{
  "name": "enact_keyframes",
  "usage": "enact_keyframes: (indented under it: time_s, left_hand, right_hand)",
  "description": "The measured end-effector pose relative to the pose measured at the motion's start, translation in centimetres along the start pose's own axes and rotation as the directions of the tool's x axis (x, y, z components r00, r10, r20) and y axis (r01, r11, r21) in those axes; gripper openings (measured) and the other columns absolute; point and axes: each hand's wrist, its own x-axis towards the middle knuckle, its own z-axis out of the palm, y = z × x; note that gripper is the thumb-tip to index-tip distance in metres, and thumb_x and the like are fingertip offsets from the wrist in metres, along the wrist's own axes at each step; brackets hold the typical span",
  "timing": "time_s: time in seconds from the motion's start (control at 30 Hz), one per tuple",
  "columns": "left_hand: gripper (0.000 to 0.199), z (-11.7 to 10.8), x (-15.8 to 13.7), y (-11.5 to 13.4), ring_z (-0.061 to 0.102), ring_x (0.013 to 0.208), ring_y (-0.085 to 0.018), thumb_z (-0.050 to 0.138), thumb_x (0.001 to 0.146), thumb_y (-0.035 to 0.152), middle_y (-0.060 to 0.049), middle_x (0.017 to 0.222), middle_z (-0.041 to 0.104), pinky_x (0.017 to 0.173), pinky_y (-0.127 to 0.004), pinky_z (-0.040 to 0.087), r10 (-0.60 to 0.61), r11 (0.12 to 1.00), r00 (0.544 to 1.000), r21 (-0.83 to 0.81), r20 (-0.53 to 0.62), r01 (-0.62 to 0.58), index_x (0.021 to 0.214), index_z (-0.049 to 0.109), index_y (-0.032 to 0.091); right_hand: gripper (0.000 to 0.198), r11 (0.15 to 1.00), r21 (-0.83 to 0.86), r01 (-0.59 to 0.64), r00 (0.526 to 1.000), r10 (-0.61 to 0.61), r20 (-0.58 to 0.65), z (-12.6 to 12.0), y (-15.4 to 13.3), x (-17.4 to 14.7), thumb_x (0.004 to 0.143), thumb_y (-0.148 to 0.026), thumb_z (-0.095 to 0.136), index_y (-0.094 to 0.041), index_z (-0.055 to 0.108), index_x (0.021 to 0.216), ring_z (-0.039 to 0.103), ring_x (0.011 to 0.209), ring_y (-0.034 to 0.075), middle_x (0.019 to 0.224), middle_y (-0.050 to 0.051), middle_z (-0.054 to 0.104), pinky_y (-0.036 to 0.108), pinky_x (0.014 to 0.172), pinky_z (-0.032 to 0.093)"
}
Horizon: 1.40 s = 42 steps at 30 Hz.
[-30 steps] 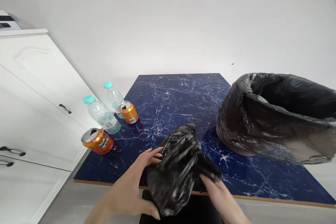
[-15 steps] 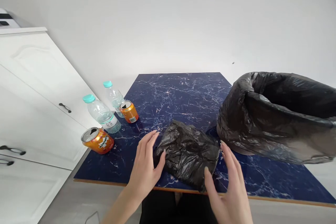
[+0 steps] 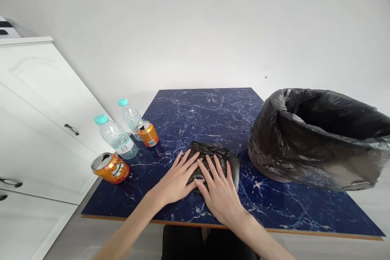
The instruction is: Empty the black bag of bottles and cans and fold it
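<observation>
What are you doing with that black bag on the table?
A person presses both hands flat on a crumpled black plastic bag lying on the dark blue marbled table. The left hand and the right hand lie side by side on it, fingers spread. To the right stands a bin lined with a black bag. At the table's left edge are two water bottles and two orange cans, next to a white cabinet.

Bag [image 3: 227,158] on table [image 3: 207,109], near front edge, under both hands: left hand [image 3: 178,178] beside right hand [image 3: 221,193]. Bin [image 3: 317,138] right of bag, on table. Two bottles [image 3: 114,136] [image 3: 130,114] and two cans [image 3: 110,167] [image 3: 148,133] at table's left side. Cabinet [image 3: 39,101] left of table.
</observation>
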Motion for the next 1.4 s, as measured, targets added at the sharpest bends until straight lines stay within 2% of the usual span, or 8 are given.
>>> enact_keyframes:
  time_s: [0.2,0.37,0.67,0.87,1.0,1.1,1.2,1.4]
  left_hand:
    - [0.050,-0.3,1.8,-4.2,0.033,0.165,-0.027,0.050,0.113,0.048,-0.005,0.174,0.043,0.136,-0.053,0.028,-0.101,0.982,0.986,-0.172,-0.130,0.077,0.160,0.050,0.032]
    - [0.042,0.6,5.4,-5.6,0.044,0.159,-0.028,0.045,0.114,0.044,-0.014,0.169,0.048,0.131,-0.052,0.038,-0.242,0.958,0.931,-0.221,-0.272,0.184,0.149,0.055,0.023]
    - [0.028,2.1,7.6,-6.8,0.055,0.148,-0.032,0.058,0.107,0.030,-0.014,0.156,0.058,0.127,-0.054,0.041,-0.277,0.945,0.901,-0.265,-0.335,0.192,0.132,0.065,0.021]
    - [0.019,1.9,6.8,-7.3,0.060,0.141,-0.030,0.057,0.105,0.025,-0.012,0.145,0.065,0.124,-0.054,0.046,-0.325,0.922,0.867,-0.330,-0.377,0.202,0.120,0.068,0.022]
    - [0.016,2.0,6.9,-7.3,0.060,0.140,-0.031,0.059,0.103,0.024,-0.012,0.142,0.065,0.123,-0.055,0.046,-0.314,0.923,0.868,-0.340,-0.385,0.183,0.117,0.068,0.023]
    - [0.015,2.1,6.9,-7.2,0.060,0.139,-0.031,0.059,0.103,0.024,-0.012,0.140,0.065,0.123,-0.054,0.046,-0.299,0.927,0.872,-0.333,-0.387,0.170,0.115,0.068,0.023]
    - [0.014,2.1,6.8,-7.3,0.060,0.139,-0.031,0.059,0.103,0.023,-0.012,0.140,0.065,0.123,-0.054,0.045,-0.289,0.932,0.875,-0.324,-0.389,0.164,0.115,0.068,0.022]
    - [0.015,2.3,6.8,-7.6,0.059,0.140,-0.032,0.060,0.103,0.022,-0.012,0.140,0.065,0.122,-0.056,0.046,-0.282,0.935,0.876,-0.315,-0.391,0.161,0.115,0.068,0.023]
  right_hand:
    - [0.066,0.992,-0.075,-0.103,0.987,0.112,0.118,0.5,1.9,4.7,0.113,-0.057,0.033,-0.024,0.041,0.169,0.028,0.165,0.041,0.175,0.015,0.039,0.074,0.129,0.016]
    - [0.066,0.957,-0.126,-0.261,0.952,0.277,0.129,1.9,5.3,9.8,0.113,-0.056,0.031,-0.024,0.039,0.170,0.022,0.166,0.038,0.178,0.013,0.032,0.070,0.131,0.010]
    - [0.070,0.792,-0.159,-0.589,0.802,0.597,0.002,4.1,13.0,16.8,0.111,-0.056,0.029,-0.019,0.041,0.168,0.022,0.165,0.041,0.176,0.018,0.034,0.072,0.129,0.009]
    - [0.075,0.697,-0.149,-0.701,0.713,0.689,-0.130,2.8,14.2,17.4,0.111,-0.047,0.020,0.002,0.032,0.167,0.021,0.163,0.048,0.173,0.034,0.029,0.075,0.125,0.018]
    - [0.073,0.799,-0.180,-0.574,0.819,0.558,-0.135,2.9,12.2,15.6,0.112,-0.048,0.014,-0.007,0.028,0.171,0.006,0.169,0.034,0.180,0.019,0.021,0.066,0.132,0.000]
    - [0.078,0.837,-0.176,-0.518,0.854,0.517,-0.053,3.7,11.3,14.7,0.112,-0.058,0.016,-0.008,0.037,0.168,0.013,0.168,0.035,0.179,0.018,0.028,0.068,0.132,0.004]
    - [0.079,0.820,-0.157,-0.550,0.829,0.558,0.010,4.6,11.7,14.8,0.112,-0.059,0.016,-0.007,0.040,0.167,0.024,0.165,0.038,0.177,0.020,0.030,0.071,0.129,0.013]
    - [0.080,0.715,-0.133,-0.687,0.723,0.691,-0.020,5.0,14.4,16.3,0.111,-0.060,0.025,-0.004,0.037,0.168,0.016,0.166,0.046,0.178,0.024,0.026,0.075,0.128,0.010]
